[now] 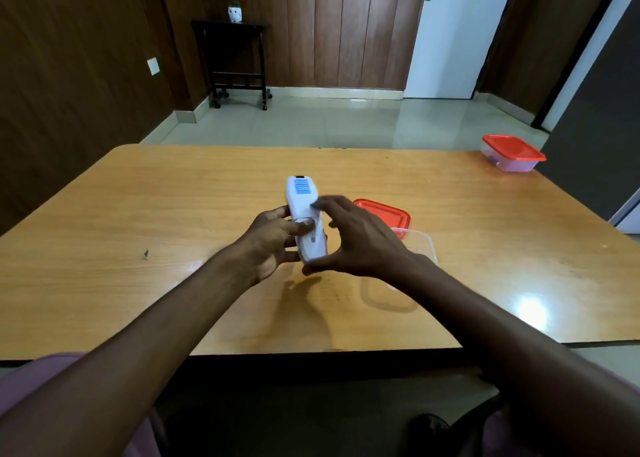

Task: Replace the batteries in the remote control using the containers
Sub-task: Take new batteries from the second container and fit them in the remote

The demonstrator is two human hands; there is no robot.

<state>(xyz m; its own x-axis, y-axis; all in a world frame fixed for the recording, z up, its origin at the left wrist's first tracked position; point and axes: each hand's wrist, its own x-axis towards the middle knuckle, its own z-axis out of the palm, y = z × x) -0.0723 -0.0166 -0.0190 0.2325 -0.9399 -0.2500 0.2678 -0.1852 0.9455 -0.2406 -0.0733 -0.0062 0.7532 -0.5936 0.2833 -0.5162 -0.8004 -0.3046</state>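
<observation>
A white remote control with a blue label on its back is held face down above the middle of the wooden table. My left hand grips its lower half from the left. My right hand touches it from the right, thumb under the bottom end and fingertips on the back. An open clear container lies just right of my hands, mostly hidden by my right wrist, with its red lid behind it. No batteries show.
A second clear container with a red lid on it stands at the table's far right corner. Beyond the table are a tiled floor, a dark side table and a white door.
</observation>
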